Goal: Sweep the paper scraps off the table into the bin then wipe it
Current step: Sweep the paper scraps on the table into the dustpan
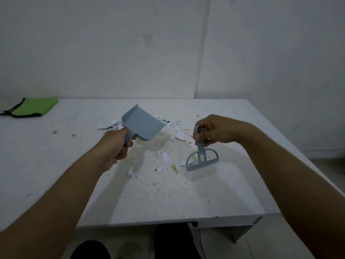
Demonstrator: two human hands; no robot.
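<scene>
Torn white paper scraps (177,133) mid-table (56,165)

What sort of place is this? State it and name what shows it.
Probably a plain, dim indoor room, perhaps a utility or work space. A bare white wall stands behind a scuffed white table strewn with paper scraps, and a tiled floor shows at the right.

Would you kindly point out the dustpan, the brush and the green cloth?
dustpan (142,122), head view, on its flat tray.
brush (202,159), head view, on its head above the bristles.
green cloth (35,106), head view, on its middle.
</scene>
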